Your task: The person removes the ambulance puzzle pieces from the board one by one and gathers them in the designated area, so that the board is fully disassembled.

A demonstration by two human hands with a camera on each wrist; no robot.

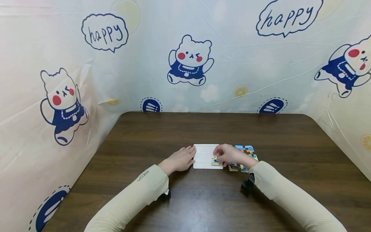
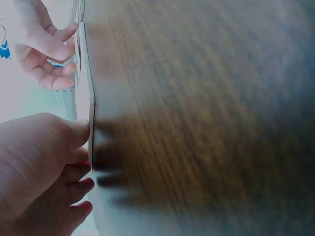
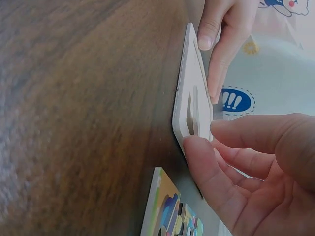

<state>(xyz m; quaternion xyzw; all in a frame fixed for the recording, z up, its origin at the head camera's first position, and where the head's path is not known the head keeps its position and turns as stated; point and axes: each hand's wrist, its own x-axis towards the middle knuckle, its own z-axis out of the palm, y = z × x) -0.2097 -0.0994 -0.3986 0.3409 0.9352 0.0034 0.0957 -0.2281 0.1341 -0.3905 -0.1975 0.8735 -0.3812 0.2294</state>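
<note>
A white puzzle tray (image 1: 203,158) lies flat on the table. At its lower right corner is a yellowish puzzle piece (image 1: 215,161) with a blue detail. My right hand (image 1: 227,154) pinches this piece by its right end; in the right wrist view the piece (image 3: 196,110) shows edge-on, slightly tilted within the frame. My left hand (image 1: 182,158) rests at the tray's left edge, its fingers extended, with thumb and fingertips touching the border. In the left wrist view the left hand (image 2: 44,167) is beside the thin tray edge (image 2: 91,113).
Several colourful puzzle pieces (image 1: 244,148) lie right of the tray, partly hidden under the right hand and wrist. One loose piece (image 3: 165,209) shows close to the right hand. The brown wooden table (image 1: 174,132) meets a cartoon-printed cloth (image 1: 232,58) behind.
</note>
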